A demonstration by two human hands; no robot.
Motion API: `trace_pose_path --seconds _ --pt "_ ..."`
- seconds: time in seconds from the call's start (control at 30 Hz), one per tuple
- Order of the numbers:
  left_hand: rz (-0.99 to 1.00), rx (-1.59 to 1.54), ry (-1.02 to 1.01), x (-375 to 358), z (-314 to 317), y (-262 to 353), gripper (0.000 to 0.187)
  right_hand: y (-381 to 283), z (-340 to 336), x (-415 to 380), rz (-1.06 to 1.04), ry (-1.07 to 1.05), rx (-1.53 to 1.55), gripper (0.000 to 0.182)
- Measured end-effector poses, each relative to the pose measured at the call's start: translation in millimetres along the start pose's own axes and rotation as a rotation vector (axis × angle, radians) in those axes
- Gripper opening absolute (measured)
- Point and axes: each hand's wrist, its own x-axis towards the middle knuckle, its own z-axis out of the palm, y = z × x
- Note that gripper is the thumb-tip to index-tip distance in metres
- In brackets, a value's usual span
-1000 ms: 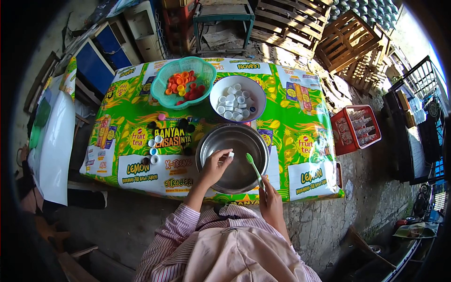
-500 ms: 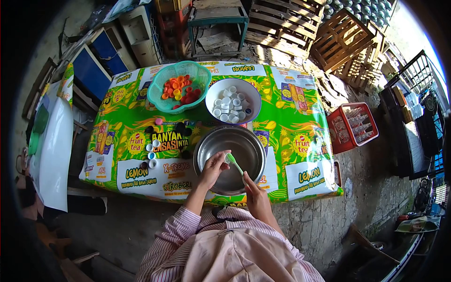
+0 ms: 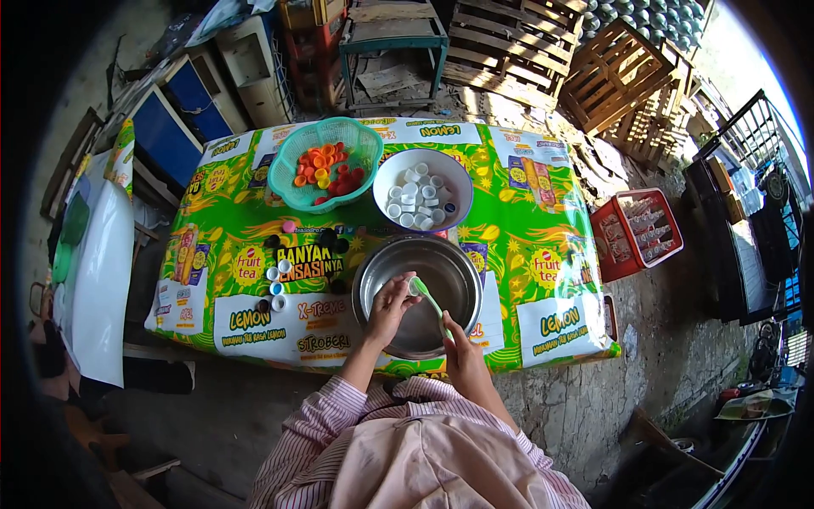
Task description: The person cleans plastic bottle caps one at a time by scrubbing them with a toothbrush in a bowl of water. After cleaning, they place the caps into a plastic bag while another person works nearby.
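Observation:
My left hand (image 3: 391, 305) is closed on a small white bottle cap (image 3: 413, 288), held over the metal basin (image 3: 468, 270). In my right hand (image 3: 463, 349) is a light green toothbrush (image 3: 433, 304), gripped by its handle. The brush's head meets the cap at my left fingertips; its bristles cannot be made out. Beyond the basin, a white bowl (image 3: 463, 176) with a blue rim holds several white caps (image 3: 413, 192). Next to it, a teal plastic basket (image 3: 292, 153) carries red, orange and yellow caps (image 3: 320, 159).
Left of the basin, white caps (image 3: 272, 274), black caps (image 3: 341, 245) and a pink cap (image 3: 288, 226) lie on the green printed tablecloth (image 3: 517, 246). A red crate (image 3: 607, 243) stands off the table's right side. Wooden pallets (image 3: 511, 51) are at the back.
The view has shifted slightly, so the table and bowls sit a little lower. Both hands keep their hold on the cap and the toothbrush, with little other movement.

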Motion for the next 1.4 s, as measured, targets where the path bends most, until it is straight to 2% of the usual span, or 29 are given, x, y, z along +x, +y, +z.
trace_pose_path --seconds 0.13,0.33,0.4,0.47,0.57,0.67,0.77,0.83,0.87,0.93,1.0,1.07,1.13,1.2,1.27,1.4 --pt "-0.048 -0.013 0.040 4.4 1.8 0.6 0.036 0.4 10.1 -3.3 -0.139 0.052 0.025 0.048" --pt "-0.147 0.102 -0.043 4.8 -3.1 6.3 0.038 3.3 -13.6 3.7 -0.231 0.104 -0.231 0.047" --pt "-0.259 -0.025 0.029 3.7 0.5 12.8 0.042 -1.7 -15.9 3.6 -0.258 0.142 -0.192 0.048" --pt "-0.271 -0.031 0.015 6.4 -1.6 14.2 0.047 -5.4 -17.2 1.8 -0.268 0.129 -0.266 0.051" --pt "-0.312 0.110 0.046 6.1 2.1 24.0 0.048 -2.6 -13.3 1.7 -0.283 0.020 -0.437 0.055" --pt "-0.356 0.299 -0.016 11.4 -11.8 18.5 0.050 5.0 -19.2 7.3 -0.301 0.068 -0.484 0.057" --pt "-0.456 0.235 -0.093 16.4 -18.9 25.1 0.050 -8.8 -25.5 2.3 -0.316 0.004 -0.588 0.059" --pt "-0.670 0.470 -0.146 20.9 -18.7 39.3 0.052 -7.6 -31.4 3.1 -0.325 -0.024 -0.617 0.058" --pt "-0.673 0.472 -0.149 23.9 -19.3 42.2 0.052 -6.1 -36.1 5.7 -0.329 -0.017 -0.635 0.061" --pt "-0.754 0.513 -0.280 30.4 -19.4 47.4 0.054 -12.3 -39.2 6.8 -0.331 -0.009 -0.653 0.065" --pt "-0.754 0.614 -0.298 39.5 -19.2 52.6 0.058 -24.5 -42.2 3.0 -0.381 -0.039 -0.749 0.070" --pt "-0.872 0.829 -0.622 50.9 -23.0 58.7 0.061 -20.1 -43.4 3.6 -0.381 -0.068 -0.810 0.072" --pt "-0.826 0.938 -0.659 49.9 -11.4 68.3 0.064 -15.4 -49.5 10.0 -0.479 -0.102 -0.779 0.071" --pt "-0.833 1.031 -0.757 54.2 -8.0 70.9 0.065 -18.9 -58.4 9.8 -0.455 -0.118 -0.855 0.068" --pt "-0.797 1.067 -0.738 53.6 -0.8 72.6 0.066 -20.6 -61.9 9.1 -0.547 -0.060 -0.868 0.067" --pt "-0.937 1.234 -0.925 53.8 8.7 66.6 0.066 -22.6 -73.4 12.4 -0.733 -0.016 -0.943 0.056"
